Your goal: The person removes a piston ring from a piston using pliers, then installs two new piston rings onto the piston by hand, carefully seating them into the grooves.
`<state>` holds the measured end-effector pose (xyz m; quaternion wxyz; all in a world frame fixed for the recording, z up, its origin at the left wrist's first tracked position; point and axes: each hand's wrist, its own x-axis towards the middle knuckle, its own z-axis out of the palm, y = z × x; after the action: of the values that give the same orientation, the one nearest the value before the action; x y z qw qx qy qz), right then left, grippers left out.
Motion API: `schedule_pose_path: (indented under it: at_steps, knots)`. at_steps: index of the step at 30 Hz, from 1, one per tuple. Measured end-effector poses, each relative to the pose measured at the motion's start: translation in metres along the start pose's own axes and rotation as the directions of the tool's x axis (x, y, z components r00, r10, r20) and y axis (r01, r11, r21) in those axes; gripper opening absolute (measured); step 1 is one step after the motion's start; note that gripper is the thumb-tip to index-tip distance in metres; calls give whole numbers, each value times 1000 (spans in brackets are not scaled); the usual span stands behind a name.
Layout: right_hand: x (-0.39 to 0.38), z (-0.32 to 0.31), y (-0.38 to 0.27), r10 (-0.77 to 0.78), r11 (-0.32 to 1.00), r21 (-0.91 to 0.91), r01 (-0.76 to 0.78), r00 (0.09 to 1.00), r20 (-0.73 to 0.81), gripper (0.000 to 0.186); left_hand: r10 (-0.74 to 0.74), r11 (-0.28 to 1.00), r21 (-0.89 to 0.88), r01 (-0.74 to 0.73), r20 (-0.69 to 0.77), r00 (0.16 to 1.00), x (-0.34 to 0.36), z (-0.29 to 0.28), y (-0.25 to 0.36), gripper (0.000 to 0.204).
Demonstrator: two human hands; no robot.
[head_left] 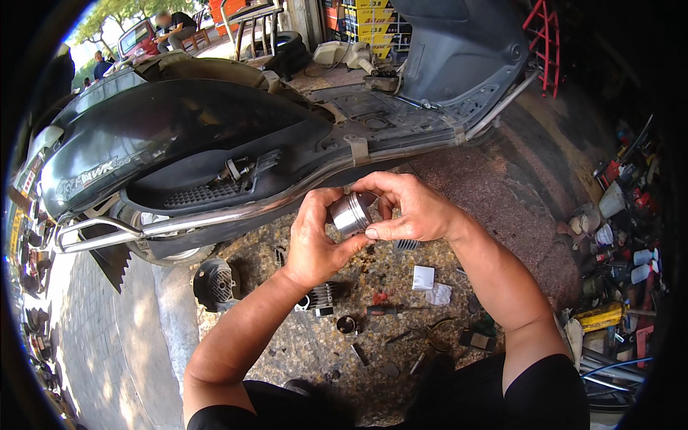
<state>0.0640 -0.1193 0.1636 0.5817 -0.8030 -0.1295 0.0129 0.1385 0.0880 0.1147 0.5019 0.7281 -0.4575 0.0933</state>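
A shiny metal piston [349, 215] with ring grooves at one end is held up in front of the scooter, between both of my hands. My left hand [313, 233] wraps the plain side of it, thumb underneath. The fingers of my right hand [414, 209] are curled at the grooved end, with the thumb and fingertips pressed against its edge. Below them on the stained ground are a finned engine cylinder [324, 297], a dark round piston-like part [347, 325] and a screwdriver [385, 310] with a red and black handle.
A black scooter [193, 136] with a chrome side rail spans the far side. On the ground lie a black vented cover [216, 285], a small white box [423, 277] and a clear plastic bag [438, 294]. Mixed parts and tools crowd the right, near a yellow piece [600, 318].
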Motion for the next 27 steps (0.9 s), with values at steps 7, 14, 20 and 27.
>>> schedule_pose_path:
  at_steps: [7,14,20,27]
  knots:
    - [-1,3,-7,18,998,-63,-19,1000,-14,59,175,983,54,-173,-25,984,4,0,2,69]
    - [-1,6,-5,-81,981,-181,67,994,-73,56,201,979,43,-200,-13,980,5,0,4,64]
    - [-2,9,-5,-238,919,-343,191,966,-98,54,196,980,48,-194,-33,980,5,1,4,68]
    - [-4,12,-7,-307,877,-410,251,949,-76,56,256,962,106,-250,-48,965,4,-1,1,67]
